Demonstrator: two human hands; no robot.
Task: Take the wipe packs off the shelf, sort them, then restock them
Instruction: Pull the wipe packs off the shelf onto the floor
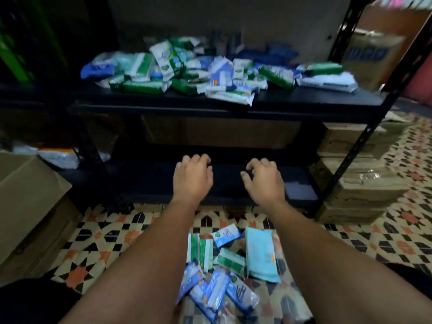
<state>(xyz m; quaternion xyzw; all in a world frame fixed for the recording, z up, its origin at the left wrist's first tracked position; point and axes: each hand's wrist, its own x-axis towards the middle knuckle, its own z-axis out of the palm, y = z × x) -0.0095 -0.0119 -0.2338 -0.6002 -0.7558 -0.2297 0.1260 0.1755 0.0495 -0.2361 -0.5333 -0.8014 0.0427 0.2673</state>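
both hands, left hand (193, 177) and right hand (264, 181), hang loosely curled and empty before the lower shelf edge (149, 198).

Patterned tile floor (98, 239) underfoot. Cardboard box (30, 206) sits at left. Stacked cartons (360, 183) stand right, beside the rack.

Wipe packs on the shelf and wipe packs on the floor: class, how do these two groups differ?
The wipe packs on the shelf form a big jumbled heap, overlapping at all angles; the wipe packs on the floor are far fewer. The shelf heap mixes green, blue and white wrappers, while the floor packs lie loosely grouped, green ones further from the camera than the blue ones. The shelf group lies beyond both hands, the floor group between the forearms. Both are soft plastic packs.
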